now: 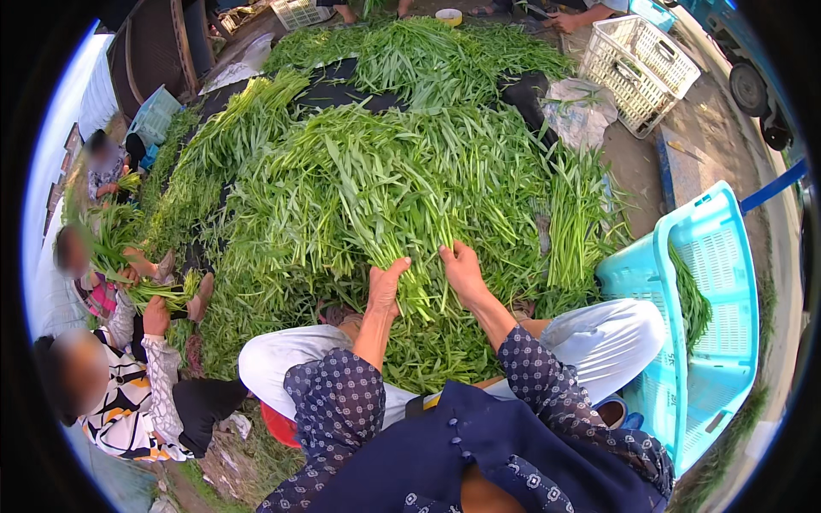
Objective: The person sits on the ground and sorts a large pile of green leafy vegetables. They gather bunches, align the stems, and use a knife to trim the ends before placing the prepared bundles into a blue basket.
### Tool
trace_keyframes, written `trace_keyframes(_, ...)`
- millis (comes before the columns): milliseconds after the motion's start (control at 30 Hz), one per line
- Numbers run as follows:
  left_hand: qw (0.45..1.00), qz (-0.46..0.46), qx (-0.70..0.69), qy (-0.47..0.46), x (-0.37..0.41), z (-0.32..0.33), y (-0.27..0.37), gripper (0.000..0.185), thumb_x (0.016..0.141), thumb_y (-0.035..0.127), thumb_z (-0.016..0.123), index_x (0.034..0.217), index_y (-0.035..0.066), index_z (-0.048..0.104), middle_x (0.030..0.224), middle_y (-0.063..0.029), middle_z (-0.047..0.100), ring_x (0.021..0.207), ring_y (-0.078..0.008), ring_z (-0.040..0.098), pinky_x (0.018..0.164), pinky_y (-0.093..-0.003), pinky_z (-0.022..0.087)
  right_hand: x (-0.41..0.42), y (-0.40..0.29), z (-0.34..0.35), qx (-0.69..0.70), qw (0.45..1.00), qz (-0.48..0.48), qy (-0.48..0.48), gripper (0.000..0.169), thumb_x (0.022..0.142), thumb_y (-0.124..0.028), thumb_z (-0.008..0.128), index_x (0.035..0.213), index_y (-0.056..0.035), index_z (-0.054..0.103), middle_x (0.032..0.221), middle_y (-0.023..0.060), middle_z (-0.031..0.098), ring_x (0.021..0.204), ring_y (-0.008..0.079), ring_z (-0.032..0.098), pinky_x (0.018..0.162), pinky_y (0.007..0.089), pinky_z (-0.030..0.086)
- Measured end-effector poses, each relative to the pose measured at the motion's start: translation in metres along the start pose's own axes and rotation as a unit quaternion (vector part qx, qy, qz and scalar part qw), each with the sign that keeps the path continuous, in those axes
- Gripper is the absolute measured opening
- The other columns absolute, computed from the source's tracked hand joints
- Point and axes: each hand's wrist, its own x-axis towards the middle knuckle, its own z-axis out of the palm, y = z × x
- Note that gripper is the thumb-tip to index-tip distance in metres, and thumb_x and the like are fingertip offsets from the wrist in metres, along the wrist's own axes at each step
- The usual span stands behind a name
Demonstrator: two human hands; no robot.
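Note:
My left hand point(386, 283) is closed around a bunch of long-leaved green stems point(414, 292), probably water spinach, with the thumb pointing up. The cut ends of the bunch point toward me and its leaves spread away over the pile. Just to the right, my right hand point(463, 272) pinches a few stems point(444, 237) between thumb and fingers. Both hands are over a large heap of the same greens point(301, 186) in front of my knees. A sorted bundle point(571, 237) lies at the heap's right side, its stems lined up.
A turquoise plastic crate point(718, 385) holding some greens stands by my right knee. Beyond it are a cream plastic crate point(632, 70) and a white plastic sack point(577, 109). Several people sit at the left, two holding greens point(160, 295). Other people's hands point(564, 22) show at the far side.

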Motion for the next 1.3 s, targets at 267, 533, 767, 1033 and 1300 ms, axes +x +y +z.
trace_keyframes(267, 0.997, 0.035, 0.073, -0.005, 0.005, -0.016, -0.033, 0.029, 0.083, 0.007, 0.067, 0.109, -0.003, 0.059, 0.099, -0.0090, 0.064, 0.082, -0.0176, 0.064, 0.069, -0.0339, 0.054, -0.004, 0.016, 0.005, -0.038, 0.992, 0.104, -0.068, 0.040, 0.094, -0.034, 0.058, 0.106, 0.0042, 0.060, 0.090, 0.0100, 0.063, 0.081, 0.0170, 0.053, 0.075, 0.0344, 0.044)
trace_keyframes(533, 0.996, 0.036, 0.081, 0.015, -0.005, -0.006, -0.034, 0.023, 0.084, 0.014, 0.070, 0.100, 0.000, 0.061, 0.091, -0.0049, 0.063, 0.079, -0.0137, 0.060, 0.072, -0.0330, 0.049, -0.014, 0.033, 0.008, 0.019, 0.996, 0.085, -0.018, 0.040, 0.097, -0.023, 0.058, 0.125, 0.0054, 0.052, 0.117, 0.0166, 0.062, 0.102, 0.0215, 0.057, 0.091, 0.0356, 0.044)
trace_keyframes(767, 0.988, 0.140, 0.063, 0.026, -0.008, 0.001, -0.079, 0.035, 0.092, 0.003, 0.059, 0.126, -0.002, 0.051, 0.115, -0.0067, 0.061, 0.099, -0.0147, 0.057, 0.089, -0.0319, 0.044, -0.030, 0.030, 0.006, -0.163, 0.980, -0.113, -0.018, 0.038, 0.096, -0.020, 0.055, 0.125, 0.0039, 0.050, 0.111, 0.0229, 0.064, 0.101, 0.0340, 0.062, 0.086, 0.0402, 0.047)
trace_keyframes(1033, 0.992, 0.041, 0.109, 0.043, -0.020, 0.017, -0.099, 0.047, 0.100, 0.019, 0.053, 0.141, 0.003, 0.037, 0.136, -0.0098, 0.051, 0.123, -0.0205, 0.048, 0.104, -0.0351, 0.036, -0.029, 0.067, -0.011, -0.122, 0.980, 0.004, -0.159, 0.062, 0.099, -0.043, 0.046, 0.141, 0.0010, 0.035, 0.132, 0.0279, 0.051, 0.124, 0.0390, 0.050, 0.104, 0.0427, 0.038)
trace_keyframes(1300, 0.960, -0.142, -0.122, -0.210, -0.022, 0.000, -0.080, 0.082, 0.090, 0.072, 0.041, 0.149, 0.017, 0.029, 0.149, -0.0065, 0.034, 0.139, -0.0260, 0.027, 0.114, -0.0495, 0.018, -0.035, 0.006, -0.039, -0.152, 0.947, -0.023, -0.283, 0.101, 0.077, -0.036, 0.082, 0.146, 0.0043, 0.021, 0.137, 0.0224, 0.046, 0.129, 0.0277, 0.045, 0.109, 0.0368, 0.035)
